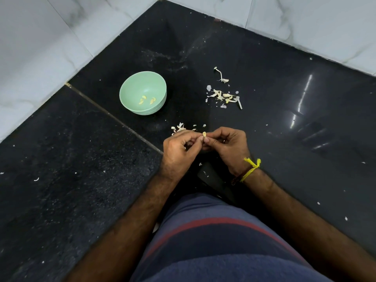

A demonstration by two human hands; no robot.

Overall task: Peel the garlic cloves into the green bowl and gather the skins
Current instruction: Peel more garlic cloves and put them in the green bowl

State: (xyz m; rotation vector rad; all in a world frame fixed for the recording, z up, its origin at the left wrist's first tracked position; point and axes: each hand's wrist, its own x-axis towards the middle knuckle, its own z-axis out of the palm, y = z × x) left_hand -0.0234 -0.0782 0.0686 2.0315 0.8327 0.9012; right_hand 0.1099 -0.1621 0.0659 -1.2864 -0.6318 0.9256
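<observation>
A small yellowish garlic clove (204, 134) is pinched between the fingertips of my left hand (181, 147) and my right hand (230, 147), low over the black counter. The green bowl (130, 86) stands to the upper left of my hands and holds three peeled cloves (147, 100). A small heap of papery skins (180, 127) lies just beyond my left fingers. A larger scatter of skins and garlic pieces (223, 96) lies to the right of the bowl, with a dry stem (220, 75) behind it.
The black stone counter (284, 98) meets white marble wall tiles (50, 37) in a corner at the back. Tiny skin flakes dot the surface. A seam (114, 117) crosses the counter diagonally. My striped shirt (213, 241) fills the bottom of the view.
</observation>
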